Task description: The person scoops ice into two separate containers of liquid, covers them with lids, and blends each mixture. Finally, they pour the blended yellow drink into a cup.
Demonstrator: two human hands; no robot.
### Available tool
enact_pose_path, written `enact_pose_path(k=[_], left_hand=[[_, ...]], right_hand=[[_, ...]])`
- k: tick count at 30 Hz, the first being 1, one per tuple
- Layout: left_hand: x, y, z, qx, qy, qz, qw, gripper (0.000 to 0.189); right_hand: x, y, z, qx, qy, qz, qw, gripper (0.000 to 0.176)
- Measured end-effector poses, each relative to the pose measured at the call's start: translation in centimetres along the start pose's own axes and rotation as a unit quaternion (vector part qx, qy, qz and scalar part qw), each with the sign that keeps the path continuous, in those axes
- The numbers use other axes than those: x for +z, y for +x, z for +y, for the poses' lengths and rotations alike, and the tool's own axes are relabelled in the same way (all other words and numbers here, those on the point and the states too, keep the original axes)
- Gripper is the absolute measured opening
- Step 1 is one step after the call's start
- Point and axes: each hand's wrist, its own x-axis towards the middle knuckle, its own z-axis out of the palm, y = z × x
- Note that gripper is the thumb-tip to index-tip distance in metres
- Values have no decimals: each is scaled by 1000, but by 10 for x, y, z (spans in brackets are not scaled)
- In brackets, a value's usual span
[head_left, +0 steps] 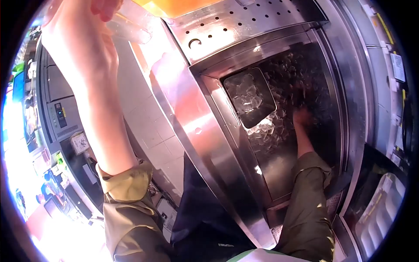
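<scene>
At the upper left my left hand point(98, 22) is raised, its fingers curled round what looks like a clear plastic cup point(133, 26); the top of the frame cuts off part of the hand. My right hand point(303, 115) reaches down into a steel ice bin point(279, 174). Shadow hides its fingers, so their grip does not show. Loose ice point(270, 131) lies around and to the left of that hand. Beside it, against the bin's left wall, a dark square container point(257, 120) holds more ice.
A perforated steel drip tray point(231, 24) borders the bin's far side, with something bright orange point(179, 6) above it. A broad steel edge point(196, 131) runs along the left. Grey equipment point(61, 118) stands across the tiled floor point(161, 148). White ridged trays point(379, 209) sit at lower right.
</scene>
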Motion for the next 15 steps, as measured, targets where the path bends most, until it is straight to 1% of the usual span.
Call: enact_pose_path(k=[1, 2, 4, 5, 6, 8, 9, 11, 12, 14, 15], left_hand=[[-6, 3, -4, -15, -13, -16, 1000, 17], [-14, 6, -8, -32, -27, -32, 999, 15], [-32, 14, -15, -71, -55, -64, 994, 13], [-38, 17, -18, -91, -73, -78, 990, 14], [-37, 17, -18, -104, -78, -74, 989, 15], [-33, 17, -18, -124, -70, -48, 989, 18], [-31, 16, -17, -130, -59, -27, 989, 19], [-31, 16, -18, -138, -58, -21, 988, 20], [-33, 17, -20, -139, -70, -34, 987, 20], [-38, 19, -23, -147, -87, -58, 984, 19], [-41, 20, -24, -153, -92, -70, 981, 18]], right_hand=[[44, 18, -6, -54, 77, 70, 993, 46], [88, 36, -11, -118, 145, 132, 973, 47], [101, 30, -25, -170, 174, 184, 952, 41], [58, 6, -48, -167, 132, 175, 961, 33], [33, -6, -59, -162, 89, 168, 968, 27], [52, 4, -57, -147, 145, 97, 974, 23], [47, 3, -59, -139, 173, 62, 973, 21], [34, 4, -51, -168, 225, 41, 959, 21], [23, 4, -47, -183, 250, 31, 950, 21], [51, 21, -41, -277, 255, 21, 926, 19], [65, 23, -45, -265, 288, -25, 920, 18]])
